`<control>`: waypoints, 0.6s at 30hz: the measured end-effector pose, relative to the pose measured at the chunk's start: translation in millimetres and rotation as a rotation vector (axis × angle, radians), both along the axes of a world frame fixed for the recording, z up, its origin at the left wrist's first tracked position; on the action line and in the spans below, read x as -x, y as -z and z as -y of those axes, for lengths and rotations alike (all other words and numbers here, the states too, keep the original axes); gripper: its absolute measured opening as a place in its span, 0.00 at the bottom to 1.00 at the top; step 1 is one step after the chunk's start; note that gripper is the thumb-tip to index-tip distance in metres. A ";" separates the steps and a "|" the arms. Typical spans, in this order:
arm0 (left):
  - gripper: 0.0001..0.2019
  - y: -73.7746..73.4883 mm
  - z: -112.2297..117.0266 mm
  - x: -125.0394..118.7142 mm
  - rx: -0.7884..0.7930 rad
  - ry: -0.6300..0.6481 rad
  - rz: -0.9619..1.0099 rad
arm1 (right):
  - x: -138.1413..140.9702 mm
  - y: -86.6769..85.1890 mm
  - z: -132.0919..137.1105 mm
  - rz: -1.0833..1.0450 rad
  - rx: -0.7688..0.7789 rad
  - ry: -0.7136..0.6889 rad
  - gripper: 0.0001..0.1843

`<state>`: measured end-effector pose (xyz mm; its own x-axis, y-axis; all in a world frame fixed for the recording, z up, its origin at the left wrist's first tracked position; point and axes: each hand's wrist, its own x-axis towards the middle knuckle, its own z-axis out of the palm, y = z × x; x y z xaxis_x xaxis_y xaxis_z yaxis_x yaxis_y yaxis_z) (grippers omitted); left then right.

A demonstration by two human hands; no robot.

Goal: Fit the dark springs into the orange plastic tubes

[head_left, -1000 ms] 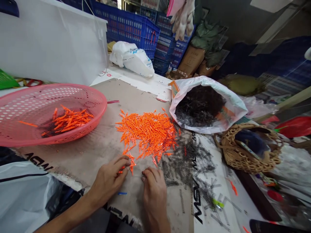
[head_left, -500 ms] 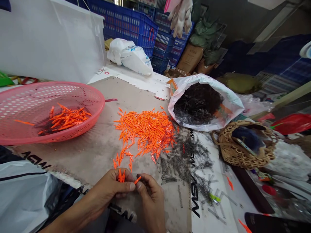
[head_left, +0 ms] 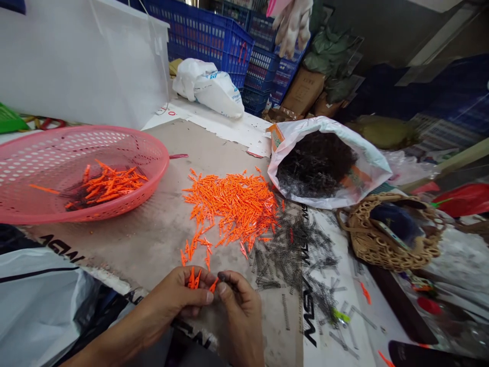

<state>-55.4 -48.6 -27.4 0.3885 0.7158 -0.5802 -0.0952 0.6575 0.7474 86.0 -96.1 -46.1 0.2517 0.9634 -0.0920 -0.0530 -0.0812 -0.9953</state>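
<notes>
My left hand point(head_left: 171, 300) is shut on several small orange plastic pieces point(head_left: 194, 279), which stick up between the thumb and fingers. My right hand point(head_left: 240, 311) sits right beside it, pinching one orange piece point(head_left: 213, 285) between thumb and forefinger. The two hands nearly touch, low over the cardboard sheet point(head_left: 145, 244). Just beyond them lies a loose heap of orange pieces point(head_left: 229, 206). Dark coiled metal springs point(head_left: 288, 260) are scattered to its right.
A pink perforated plastic basket point(head_left: 153, 153) holding orange pieces stands to the left. A white bag of dark springs point(head_left: 367, 173) and a woven basket point(head_left: 367, 250) lie to the right. Blue plastic crates point(head_left: 214, 46) are stacked behind.
Both hands have lifted from the heap's near edge and come together. The left hand now holds several orange pieces, and the right pinches one. The view has shifted only slightly.
</notes>
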 end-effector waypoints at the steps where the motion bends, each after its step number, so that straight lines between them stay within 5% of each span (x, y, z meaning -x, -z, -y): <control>1: 0.14 -0.9 -0.7 0.8 -0.005 0.005 0.000 | -0.3 0.9 0.3 0.022 -0.019 0.008 0.08; 7: 0.14 -0.3 -3.8 5.5 -0.067 0.052 0.094 | -1.1 3.8 7.0 0.205 -0.117 -0.057 0.12; 18: 0.11 5.0 0.0 0.3 -0.042 -0.130 0.064 | 5.3 7.3 9.3 0.226 0.074 -0.022 0.07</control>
